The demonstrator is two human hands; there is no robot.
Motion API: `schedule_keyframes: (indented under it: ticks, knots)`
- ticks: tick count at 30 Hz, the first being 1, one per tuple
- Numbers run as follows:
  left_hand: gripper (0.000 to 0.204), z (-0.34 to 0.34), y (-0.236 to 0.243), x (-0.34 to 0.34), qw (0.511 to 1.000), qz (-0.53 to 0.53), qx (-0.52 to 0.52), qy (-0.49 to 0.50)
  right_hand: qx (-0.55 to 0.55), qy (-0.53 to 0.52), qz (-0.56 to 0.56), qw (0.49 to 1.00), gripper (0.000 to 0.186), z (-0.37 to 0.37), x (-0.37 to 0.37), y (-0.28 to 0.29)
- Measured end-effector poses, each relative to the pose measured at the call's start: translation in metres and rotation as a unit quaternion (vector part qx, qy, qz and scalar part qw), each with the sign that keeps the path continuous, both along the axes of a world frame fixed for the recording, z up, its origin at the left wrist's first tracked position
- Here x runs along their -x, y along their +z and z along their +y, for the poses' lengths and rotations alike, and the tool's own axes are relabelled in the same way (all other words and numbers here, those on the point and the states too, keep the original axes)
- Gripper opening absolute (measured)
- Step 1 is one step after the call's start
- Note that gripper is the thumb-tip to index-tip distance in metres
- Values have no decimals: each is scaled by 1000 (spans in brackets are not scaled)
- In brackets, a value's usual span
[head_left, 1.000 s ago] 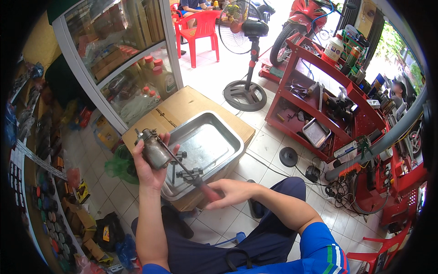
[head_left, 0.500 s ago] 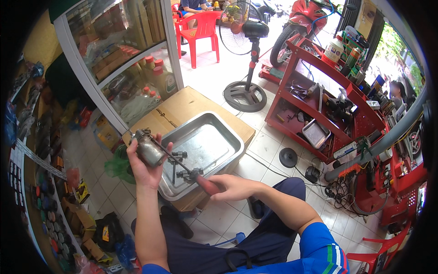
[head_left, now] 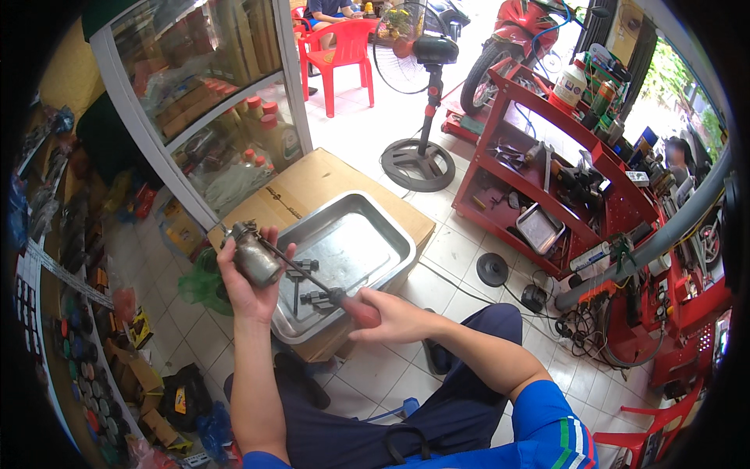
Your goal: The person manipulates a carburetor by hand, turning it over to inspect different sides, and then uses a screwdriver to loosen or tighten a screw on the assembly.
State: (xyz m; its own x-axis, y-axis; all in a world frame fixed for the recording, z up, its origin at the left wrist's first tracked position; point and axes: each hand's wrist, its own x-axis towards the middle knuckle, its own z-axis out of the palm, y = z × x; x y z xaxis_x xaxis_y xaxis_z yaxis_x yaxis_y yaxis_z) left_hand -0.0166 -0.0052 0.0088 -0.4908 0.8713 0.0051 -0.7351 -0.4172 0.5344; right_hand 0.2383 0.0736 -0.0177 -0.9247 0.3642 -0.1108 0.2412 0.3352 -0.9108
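My left hand [head_left: 251, 303] is wrapped round a worn metal cylinder [head_left: 256, 262], which looks like a small starter motor, and holds it tilted over the tray's left side. In my right hand [head_left: 398, 316] is a screwdriver with a red handle [head_left: 362, 312]. Its long shaft runs up and left to the upper end of the motor; my left fingers partly hide the contact there. Beneath the shaft, dark metal fittings and a thin rod [head_left: 296, 297] lie in a shallow steel tray [head_left: 402, 234].
The tray rests on a cardboard box [head_left: 316, 168]. A glass-fronted cabinet [head_left: 211, 109] with bottles stands beyond it on the left. A black fan [head_left: 426, 117], a red tool cart [head_left: 508, 187] and a red motorbike [head_left: 519, 35] are farther right. Cables [head_left: 574, 324] lie on the tiles.
My right hand has shifted slightly and rotated on the screwdriver handle, with more of the red grip showing. My left hand and the motor stay nearly in place.
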Motion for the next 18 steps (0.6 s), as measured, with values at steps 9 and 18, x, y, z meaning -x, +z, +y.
schedule_keyframes:
  ticks: [9, 18]
  knots:
    - [42, 1, 4, -3, 1000, 5, 8, 1, 23, -50, 13, 998, 51, 9, -2, 16]
    - [37, 5, 4, 0, 996, -56, 50, 54, -2, -211, -16, 977, 45, 38, -22, 38]
